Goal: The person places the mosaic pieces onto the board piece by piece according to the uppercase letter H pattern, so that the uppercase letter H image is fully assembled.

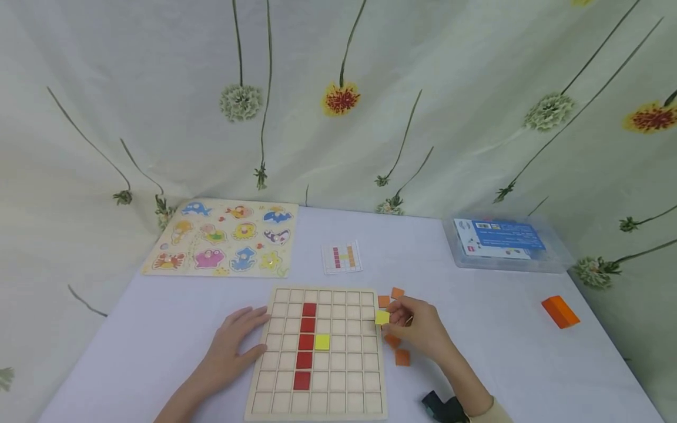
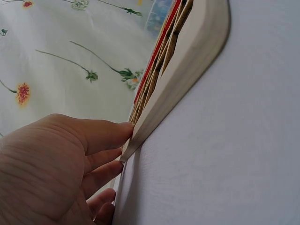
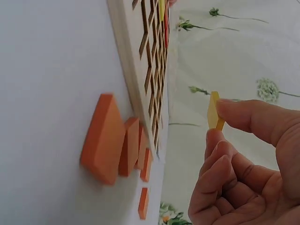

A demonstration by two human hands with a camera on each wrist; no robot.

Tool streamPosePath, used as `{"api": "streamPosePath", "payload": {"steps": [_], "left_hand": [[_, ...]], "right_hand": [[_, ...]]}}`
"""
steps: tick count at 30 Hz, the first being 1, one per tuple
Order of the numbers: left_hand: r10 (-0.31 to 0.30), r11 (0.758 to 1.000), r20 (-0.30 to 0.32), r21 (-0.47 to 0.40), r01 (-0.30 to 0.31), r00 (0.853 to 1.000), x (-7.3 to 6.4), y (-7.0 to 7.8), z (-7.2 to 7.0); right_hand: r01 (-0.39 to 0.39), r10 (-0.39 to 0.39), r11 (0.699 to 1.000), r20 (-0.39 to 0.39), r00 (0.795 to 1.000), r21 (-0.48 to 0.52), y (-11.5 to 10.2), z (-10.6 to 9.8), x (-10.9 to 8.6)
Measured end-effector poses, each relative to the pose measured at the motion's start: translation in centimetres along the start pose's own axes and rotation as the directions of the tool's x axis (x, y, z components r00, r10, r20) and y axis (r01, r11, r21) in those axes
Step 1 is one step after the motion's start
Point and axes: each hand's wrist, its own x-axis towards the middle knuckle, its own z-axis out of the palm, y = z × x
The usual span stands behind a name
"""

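Observation:
A wooden grid board [image 1: 346, 402] lies on the table, holding a column of red square tiles [image 1: 307, 341] and one yellow tile [image 1: 322, 342] beside the middle red one. My left hand [image 1: 233, 343] rests at the board's left edge; in the left wrist view its thumb and fingertips touch the wooden rim [image 2: 159, 105]. Between thumb and fingertip, my right hand [image 1: 418, 326] pinches another yellow tile [image 3: 213, 111], raised at the board's right edge. Several orange tiles [image 1: 402, 358] lie under and around that hand, beside the board.
A small pattern card [image 1: 341, 257] lies behind the board. At the back left is a sea-animal puzzle board [image 1: 222, 235]. A clear plastic box [image 1: 502, 245] stands at the back right, with an orange block [image 1: 560, 311] in front of it.

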Motion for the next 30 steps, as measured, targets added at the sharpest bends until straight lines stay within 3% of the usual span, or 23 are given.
{"api": "streamPosePath", "payload": {"steps": [10,17,30], "left_hand": [[-0.002,1.000,0.001,0.002,0.002,1.000,0.0,-0.2,0.0],[-0.005,1.000,0.003,0.001,0.005,1.000,-0.1,0.0,0.0],[-0.006,1.000,-0.004,0.000,0.006,1.000,0.0,0.1,-0.1]], "right_hand": [[0.102,-0.109,0.993,0.143,0.984,0.055,-2.7,3.2,0.3],[0.094,-0.103,0.994,0.226,0.969,0.052,-3.2,4.6,0.6],[0.102,-0.095,0.995,0.297,0.950,-0.008,-3.2,5.6,0.8]]}}
